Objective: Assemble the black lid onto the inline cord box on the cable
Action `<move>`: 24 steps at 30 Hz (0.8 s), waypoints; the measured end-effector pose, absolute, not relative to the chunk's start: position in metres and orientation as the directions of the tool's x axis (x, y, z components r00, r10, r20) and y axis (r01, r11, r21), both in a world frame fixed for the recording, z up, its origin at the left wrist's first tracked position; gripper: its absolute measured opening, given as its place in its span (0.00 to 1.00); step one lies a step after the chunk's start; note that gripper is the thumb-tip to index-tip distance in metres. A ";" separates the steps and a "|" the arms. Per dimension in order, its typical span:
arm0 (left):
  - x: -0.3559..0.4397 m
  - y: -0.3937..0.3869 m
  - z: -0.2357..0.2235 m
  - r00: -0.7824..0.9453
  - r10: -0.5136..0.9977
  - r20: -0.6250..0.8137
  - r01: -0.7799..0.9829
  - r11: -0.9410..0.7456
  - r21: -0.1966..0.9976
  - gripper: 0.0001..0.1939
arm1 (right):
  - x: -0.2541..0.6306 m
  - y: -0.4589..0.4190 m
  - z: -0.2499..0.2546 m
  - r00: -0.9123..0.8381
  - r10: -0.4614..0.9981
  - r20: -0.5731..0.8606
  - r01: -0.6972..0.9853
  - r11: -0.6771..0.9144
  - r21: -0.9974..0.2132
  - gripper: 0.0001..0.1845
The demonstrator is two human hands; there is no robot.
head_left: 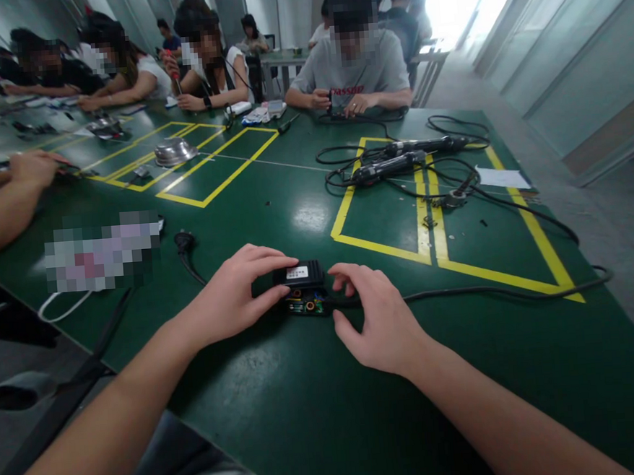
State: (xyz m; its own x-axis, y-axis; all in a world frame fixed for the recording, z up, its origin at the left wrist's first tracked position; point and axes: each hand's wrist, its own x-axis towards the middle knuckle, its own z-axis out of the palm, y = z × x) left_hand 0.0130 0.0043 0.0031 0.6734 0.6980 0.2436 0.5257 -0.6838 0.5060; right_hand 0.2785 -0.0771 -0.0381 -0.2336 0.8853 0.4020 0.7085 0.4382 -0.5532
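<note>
"Head view. Hands?"
"Left hand (239,293) pinching black casing (313,271) above exposed circuit board (307,308), frame centre; right hand (380,320) beside, half-curled, thumb spread."
"Around?"
"Electric screwdrivers (385,167) upper right; black cable (462,290) passes behind right hand."

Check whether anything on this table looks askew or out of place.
Yes: the labelled black cover your left hand grips isn't closed over the circuit board, leaving it exposed. A small dark fragment also lies loose inside the yellow tape outline.
</note>
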 end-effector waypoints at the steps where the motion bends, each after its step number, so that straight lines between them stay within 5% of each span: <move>1: 0.014 -0.001 0.007 0.709 0.668 0.225 0.500 -0.701 0.508 0.19 | 0.278 -0.077 -0.037 -0.245 0.882 0.402 0.708 0.446 -0.548 0.26; 12: 0.020 -0.020 -0.002 0.767 0.622 0.160 0.526 -0.752 0.397 0.18 | 0.279 -0.072 -0.044 -0.294 0.881 0.370 0.732 0.456 -0.506 0.15; 20: 0.018 -0.012 -0.005 0.665 0.733 0.144 0.503 -0.582 0.639 0.18 | 0.277 -0.073 -0.043 -0.263 0.897 0.355 0.759 0.420 -0.497 0.18; 24: 0.019 -0.008 -0.013 0.445 0.869 0.216 0.622 -0.473 0.624 0.09 | 0.277 -0.073 -0.041 -0.238 0.909 0.343 0.759 0.394 -0.518 0.13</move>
State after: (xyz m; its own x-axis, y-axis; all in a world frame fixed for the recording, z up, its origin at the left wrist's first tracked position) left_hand 0.0194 -0.0079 -0.0135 0.4452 0.8691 0.2156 0.6219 -0.4733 0.6239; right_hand 0.2766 -0.0732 -0.0412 -0.2378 0.9086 0.3434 0.7594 0.3944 -0.5175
